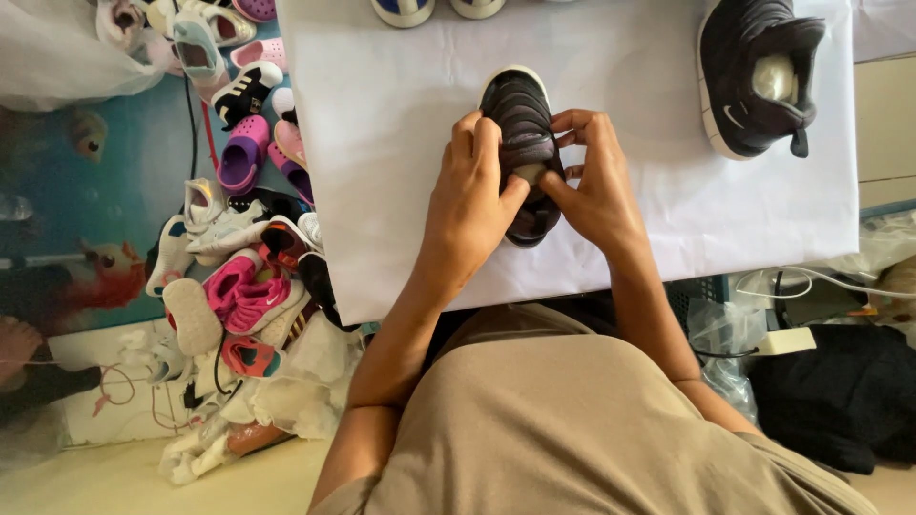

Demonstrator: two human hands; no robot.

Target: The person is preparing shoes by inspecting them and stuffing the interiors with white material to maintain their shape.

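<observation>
A small dark ribbed shoe [518, 114] with a white sole lies on the white table [382, 114], toe pointing away from me. My left hand [469, 195] grips its left side, thumb at the opening. My right hand [595, 181] holds the right side, and both thumbs press on pale stuffing [528, 173] inside the shoe's mouth. A matching dark shoe [754, 72] with pale stuffing in it rests at the table's far right.
A heap of children's shoes [239, 238] in pink, purple and white covers the floor to the left. Two more shoe toes [404, 10] peek over the table's far edge. Cables, a white adapter [787, 340] and a black cloth [840, 391] lie at the right.
</observation>
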